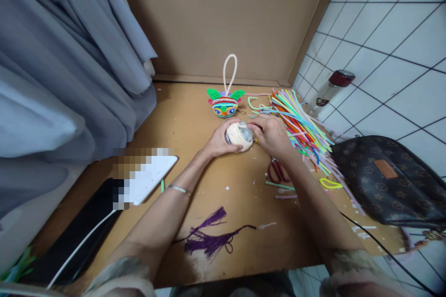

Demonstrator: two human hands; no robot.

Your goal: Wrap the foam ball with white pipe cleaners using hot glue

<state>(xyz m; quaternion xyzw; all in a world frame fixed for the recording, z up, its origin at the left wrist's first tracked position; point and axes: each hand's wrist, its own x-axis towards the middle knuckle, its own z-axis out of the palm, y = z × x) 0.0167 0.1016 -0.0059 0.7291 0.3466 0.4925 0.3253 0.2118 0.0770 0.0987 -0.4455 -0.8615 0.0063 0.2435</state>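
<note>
My left hand (222, 140) is wrapped round a roundish ball (240, 139), partly covered in cream strips with a grey, shiny surface showing between them. At the ball's right side my right hand (266, 132) is closed in a pinch; what lies between its fingertips is too small to make out. Just behind the ball stands a colourful lion-head ornament (225, 106) with green ears and a white loop on top. Red-handled scissors (275, 170) lie partly under my right forearm. Two purple tassels (209, 241) rest near the table's front edge.
A heap of coloured pipe cleaners (303, 125) spreads at the right, beside a brown patterned bag (390, 181) and a clear bottle (329, 90) with a dark red lid. At the left are a white device (153, 181), a black case (83, 236) and a hanging grey curtain (76, 55).
</note>
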